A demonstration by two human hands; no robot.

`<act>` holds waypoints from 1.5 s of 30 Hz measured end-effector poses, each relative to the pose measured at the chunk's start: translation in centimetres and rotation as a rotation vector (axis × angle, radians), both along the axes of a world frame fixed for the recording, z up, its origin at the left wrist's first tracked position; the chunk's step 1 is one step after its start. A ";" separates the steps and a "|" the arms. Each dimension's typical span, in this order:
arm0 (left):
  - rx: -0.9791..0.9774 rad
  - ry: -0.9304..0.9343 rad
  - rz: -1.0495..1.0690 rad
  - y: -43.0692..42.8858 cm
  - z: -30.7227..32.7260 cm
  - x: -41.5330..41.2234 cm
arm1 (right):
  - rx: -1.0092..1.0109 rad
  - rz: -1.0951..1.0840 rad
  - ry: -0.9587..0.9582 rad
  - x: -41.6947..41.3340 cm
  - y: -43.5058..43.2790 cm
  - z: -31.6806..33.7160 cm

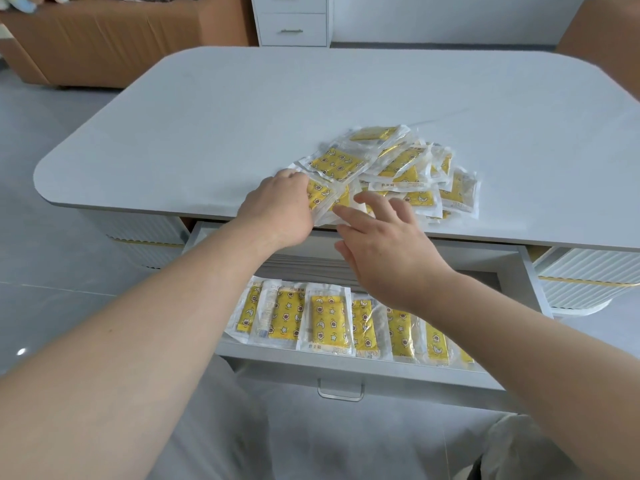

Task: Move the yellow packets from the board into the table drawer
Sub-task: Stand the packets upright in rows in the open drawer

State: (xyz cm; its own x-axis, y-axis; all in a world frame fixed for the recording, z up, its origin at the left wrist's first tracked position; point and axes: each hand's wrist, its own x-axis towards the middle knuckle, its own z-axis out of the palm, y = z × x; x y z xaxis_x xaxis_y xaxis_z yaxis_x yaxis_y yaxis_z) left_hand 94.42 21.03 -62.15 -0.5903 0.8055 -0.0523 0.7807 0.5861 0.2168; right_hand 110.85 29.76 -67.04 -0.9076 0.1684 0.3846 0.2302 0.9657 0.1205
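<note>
Row of yellow star-printed plastic packets [329,320] in white drawer [346,367] at 6 o'clock; pile [408,164] at 12 o'clock outstanding; left hand [280,206] grips one packet [320,195], right hand [384,244] released.

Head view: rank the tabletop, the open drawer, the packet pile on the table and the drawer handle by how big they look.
1. tabletop
2. open drawer, which is nearer the camera, so it looks larger
3. packet pile
4. drawer handle
</note>
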 end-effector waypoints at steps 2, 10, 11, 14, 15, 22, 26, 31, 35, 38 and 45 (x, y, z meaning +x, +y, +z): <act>-0.041 0.001 -0.032 -0.3 -0.2 -0.3 | 0.010 0.004 0.000 -0.2 0.0 -0.4; -0.153 0.157 -0.100 -1.2 -1.1 -0.7 | -0.043 -0.024 0.001 -0.3 -0.1 -0.5; -0.148 0.166 -0.100 -1.3 -1.0 -0.7 | -0.073 -0.027 0.011 -0.3 -0.2 -0.3; -0.103 0.168 -0.098 -1.7 -0.6 -0.7 | -0.198 -0.049 0.062 -0.4 -0.4 0.4; -0.082 0.140 -0.090 -1.8 -0.4 -0.7 | -0.250 -0.057 0.075 -0.6 -0.3 0.7; 0.016 0.006 -0.078 -2.6 0.1 -1.0 | -0.532 -0.059 0.331 -0.7 0.0 2.5; -0.028 0.101 -0.134 -2.7 -0.3 -0.4 | -0.617 -0.110 0.442 -0.3 0.3 3.2; 0.032 0.298 -0.197 -2.2 -0.7 0.4 | -0.733 -0.272 0.468 0.0 0.7 3.9; 0.128 0.283 -0.174 -2.2 -0.3 0.6 | -0.769 -0.344 0.464 0.4 1.3 4.2; 0.239 0.276 -0.109 -2.4 0.5 0.7 | -0.827 -0.351 0.478 0.5 1.7 4.5; 0.499 0.258 -0.048 -2.2 1.0 0.4 | -1.239 -0.375 0.585 0.5 1.7 6.0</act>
State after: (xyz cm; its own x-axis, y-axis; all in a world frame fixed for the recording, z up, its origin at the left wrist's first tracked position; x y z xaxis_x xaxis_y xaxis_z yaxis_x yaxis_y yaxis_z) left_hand 94.83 18.86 -61.11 -0.4952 0.7220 0.4832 0.8686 0.4235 0.2573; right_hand 111.32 31.49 -61.01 -0.4986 0.8597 0.1109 0.2133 0.2457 -0.9456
